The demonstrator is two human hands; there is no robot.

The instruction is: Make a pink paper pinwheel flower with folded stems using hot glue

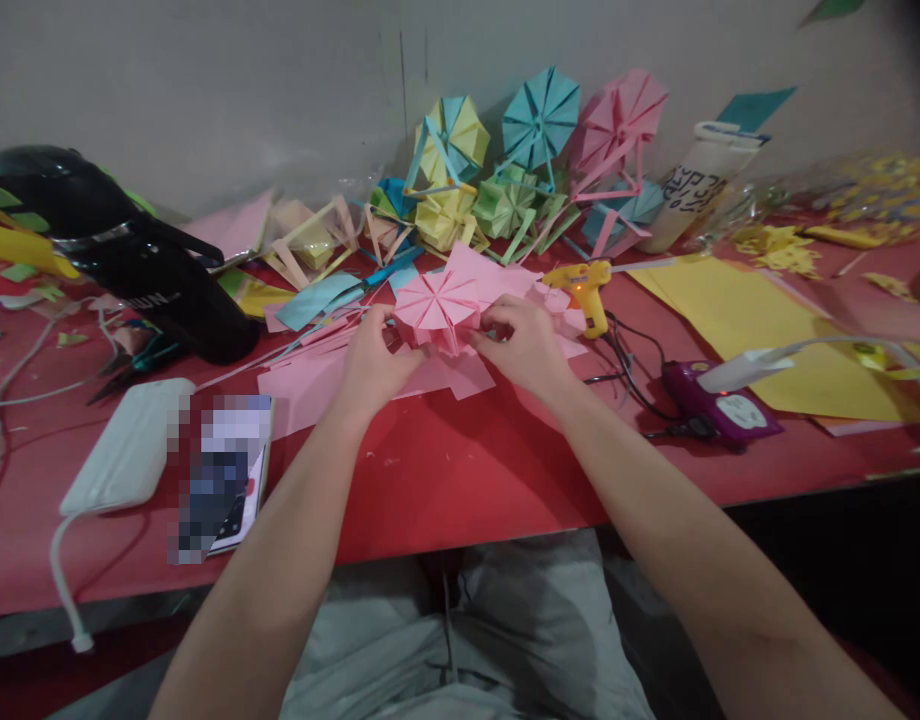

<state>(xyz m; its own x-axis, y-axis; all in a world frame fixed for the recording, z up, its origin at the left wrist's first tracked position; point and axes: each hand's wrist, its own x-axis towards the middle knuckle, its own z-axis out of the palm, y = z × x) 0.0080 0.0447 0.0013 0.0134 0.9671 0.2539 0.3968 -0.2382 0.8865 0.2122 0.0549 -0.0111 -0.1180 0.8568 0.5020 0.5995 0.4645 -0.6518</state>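
Red desk [460, 460], grey wall [242, 80] behind; pink wheel [436, 299] mid-desk, back from front edge.
Left hand [377, 362] and right hand [526, 345] apart, each pinching one side; light, even pressure should keep it uncrushed. Glue gun [582, 287] just right.

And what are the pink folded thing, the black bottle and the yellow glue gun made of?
Pink folded thing: matte paper, judging by its crisp creases. Black bottle: shiny, perhaps coated metal or plastic; it catches highlights. Yellow glue gun: probably smooth plastic, from its moulded-looking shape.

Red table [460, 470], black bottle [167, 275], phone [256, 455]
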